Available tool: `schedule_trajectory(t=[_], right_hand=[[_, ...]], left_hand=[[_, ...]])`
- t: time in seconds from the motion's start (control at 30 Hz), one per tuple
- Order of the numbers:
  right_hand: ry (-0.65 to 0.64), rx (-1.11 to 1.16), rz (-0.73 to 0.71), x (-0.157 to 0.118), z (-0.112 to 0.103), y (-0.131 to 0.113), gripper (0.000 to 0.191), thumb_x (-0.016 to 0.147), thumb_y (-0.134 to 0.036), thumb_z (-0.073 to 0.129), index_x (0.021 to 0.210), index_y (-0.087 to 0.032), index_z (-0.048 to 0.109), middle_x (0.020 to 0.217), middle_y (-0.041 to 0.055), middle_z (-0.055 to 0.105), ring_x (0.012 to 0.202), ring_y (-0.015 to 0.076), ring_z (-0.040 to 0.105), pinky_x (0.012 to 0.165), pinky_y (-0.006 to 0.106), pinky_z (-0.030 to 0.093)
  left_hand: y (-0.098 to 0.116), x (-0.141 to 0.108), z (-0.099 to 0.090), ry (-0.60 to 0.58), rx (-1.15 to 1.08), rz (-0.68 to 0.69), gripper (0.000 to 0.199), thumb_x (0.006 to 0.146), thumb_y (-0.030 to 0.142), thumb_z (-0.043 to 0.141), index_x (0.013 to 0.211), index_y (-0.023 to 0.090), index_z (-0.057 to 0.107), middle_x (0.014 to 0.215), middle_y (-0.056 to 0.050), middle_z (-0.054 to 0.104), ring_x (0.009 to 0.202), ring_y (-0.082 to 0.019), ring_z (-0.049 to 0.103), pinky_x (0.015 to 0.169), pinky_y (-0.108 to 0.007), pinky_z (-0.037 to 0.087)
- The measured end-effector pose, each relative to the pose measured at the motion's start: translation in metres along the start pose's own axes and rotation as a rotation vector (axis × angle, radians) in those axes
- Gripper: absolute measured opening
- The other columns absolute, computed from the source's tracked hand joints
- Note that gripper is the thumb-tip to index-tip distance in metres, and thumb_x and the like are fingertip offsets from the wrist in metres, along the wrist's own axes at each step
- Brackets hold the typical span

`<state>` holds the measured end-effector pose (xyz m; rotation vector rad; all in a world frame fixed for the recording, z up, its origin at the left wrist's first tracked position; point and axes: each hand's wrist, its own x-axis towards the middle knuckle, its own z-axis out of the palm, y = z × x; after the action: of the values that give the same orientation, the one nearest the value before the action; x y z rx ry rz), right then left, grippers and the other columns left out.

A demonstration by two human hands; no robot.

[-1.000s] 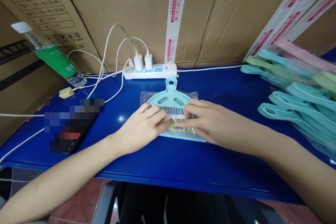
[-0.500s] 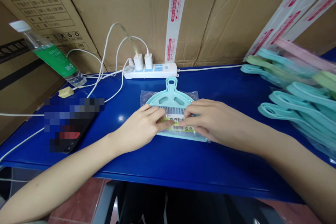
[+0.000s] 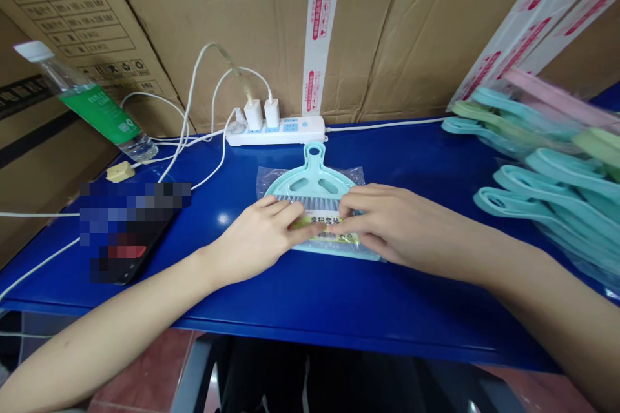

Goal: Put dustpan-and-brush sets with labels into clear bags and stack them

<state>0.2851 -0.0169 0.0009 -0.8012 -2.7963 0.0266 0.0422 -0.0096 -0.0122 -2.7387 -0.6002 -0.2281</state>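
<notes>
A light-blue dustpan and brush set (image 3: 314, 174) in a clear plastic bag lies flat on the blue table, handle pointing away from me. Grey bristles show above a yellow-and-white label (image 3: 325, 221). My left hand (image 3: 261, 232) is on the left side of the set, fingers curled on the bag and thumb across the label. On the right side, my right hand (image 3: 394, 222) has bent fingers on the bag, its thumb near the left thumb tip. Both hands look closed on the packaged set; the undersides of the fingers are hidden.
Several bagged dustpan sets (image 3: 542, 197) are piled at the right. A white power strip (image 3: 276, 135) with chargers and cables stands behind the set. At the left are a phone (image 3: 155, 232), partly pixelated, and a tilted water bottle (image 3: 99, 110). Cardboard boxes (image 3: 242, 6) wall the back.
The left thumb has slid slightly right across the label. Both hands otherwise keep their places on the set, and the whole view has shifted very slightly.
</notes>
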Motion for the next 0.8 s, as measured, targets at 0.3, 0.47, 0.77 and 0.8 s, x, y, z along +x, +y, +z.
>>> schedule_trajectory(t=[0.3, 0.47, 0.77, 0.8], right_hand=[[-0.023, 0.031, 0.007, -0.0024, -0.0022, 0.0024, 0.036, 0.078, 0.001, 0.05, 0.087, -0.023, 0.076, 0.078, 0.0028, 0.066, 0.075, 0.0187, 0.061, 0.068, 0.033, 0.046], [-0.052, 0.015, 0.011, -0.0028, -0.0052, 0.0023, 0.037, 0.078, 0.001, 0.051, 0.088, -0.023, 0.077, 0.077, 0.0035, 0.064, 0.077, 0.0206, 0.061, 0.071, 0.035, 0.047], [-0.069, 0.031, 0.017, -0.0075, -0.0088, 0.006, 0.04, 0.079, 0.002, 0.046, 0.08, -0.023, 0.077, 0.073, 0.004, 0.062, 0.074, 0.0206, 0.057, 0.072, 0.036, 0.046], [-0.072, 0.033, 0.017, -0.0083, -0.0088, 0.0069, 0.04, 0.079, 0.002, 0.046, 0.08, -0.023, 0.077, 0.072, 0.0039, 0.061, 0.073, 0.0206, 0.056, 0.072, 0.035, 0.046]], left_hand=[[-0.0015, 0.0007, -0.0001, -0.011, -0.064, -0.007, 0.031, 0.092, 0.01, 0.054, 0.116, 0.022, 0.069, 0.089, -0.004, 0.059, 0.079, -0.019, 0.06, 0.072, -0.03, 0.048], [-0.0016, 0.0008, -0.0004, -0.053, -0.085, -0.017, 0.033, 0.093, 0.01, 0.052, 0.118, 0.023, 0.068, 0.091, -0.004, 0.058, 0.082, -0.019, 0.059, 0.073, -0.03, 0.05], [-0.0025, 0.0011, -0.0029, -0.134, -0.1, -0.049, 0.04, 0.091, 0.009, 0.052, 0.124, 0.026, 0.065, 0.096, -0.004, 0.057, 0.087, -0.019, 0.059, 0.077, -0.031, 0.052], [-0.0027, 0.0011, -0.0029, -0.133, -0.103, -0.049, 0.04, 0.09, 0.008, 0.051, 0.124, 0.025, 0.065, 0.096, -0.004, 0.057, 0.087, -0.018, 0.059, 0.078, -0.031, 0.052]])
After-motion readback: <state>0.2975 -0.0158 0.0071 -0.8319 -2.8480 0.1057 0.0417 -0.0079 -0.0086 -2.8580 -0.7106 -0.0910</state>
